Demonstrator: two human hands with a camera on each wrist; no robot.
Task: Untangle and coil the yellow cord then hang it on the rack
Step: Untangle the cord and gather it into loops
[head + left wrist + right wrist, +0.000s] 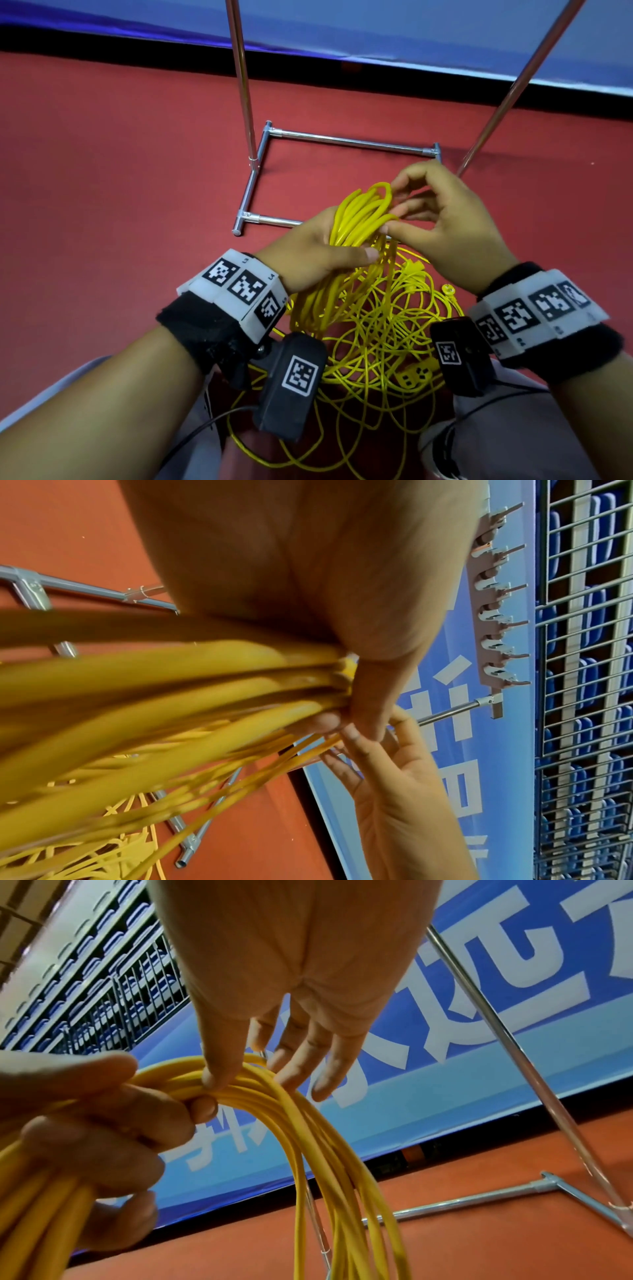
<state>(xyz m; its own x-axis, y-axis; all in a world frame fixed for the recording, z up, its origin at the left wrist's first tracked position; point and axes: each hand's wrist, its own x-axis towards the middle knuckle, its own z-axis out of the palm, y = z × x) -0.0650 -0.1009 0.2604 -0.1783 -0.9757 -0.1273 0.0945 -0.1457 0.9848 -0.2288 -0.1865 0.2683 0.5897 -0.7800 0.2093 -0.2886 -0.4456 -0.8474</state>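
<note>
The left hand (310,251) clenches a bundle of loops of the yellow cord (359,219) just in front of the rack (349,141); the right hand (442,219) pinches the top loop. The remaining cord lies tangled on the floor below. Judged light, limp, springy: best gripped at the loops' top

The left hand (313,255) is curled with its thumb laid across, while the right hand (445,219) is raised with thumb and fingertips pinched

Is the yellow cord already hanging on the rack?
No, the left hand grips a bundle of yellow cord loops, the rest lies tangled on the floor, and the rack holds none.
</note>
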